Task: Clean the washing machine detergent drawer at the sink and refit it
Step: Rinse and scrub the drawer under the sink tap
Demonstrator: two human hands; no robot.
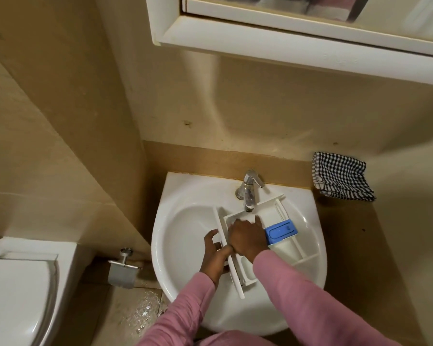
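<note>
The white detergent drawer [283, 248] lies across the white sink [183, 233], under the chrome tap [249, 193]. Its front panel points to the left and a blue insert [281, 232] sits in a middle compartment. My left hand [214, 248] grips the front panel from the left side. My right hand [248, 237] lies inside the drawer's near compartment, fingers bent down onto its floor and pointing toward the tap; whether it holds anything is hidden. No water stream is visible.
A black-and-white checked cloth [341, 176] lies on the tan counter right of the sink. A white mirror cabinet [298, 43] hangs above. A toilet [18, 288] and a paper holder [124, 268] stand at lower left; the floor there looks wet.
</note>
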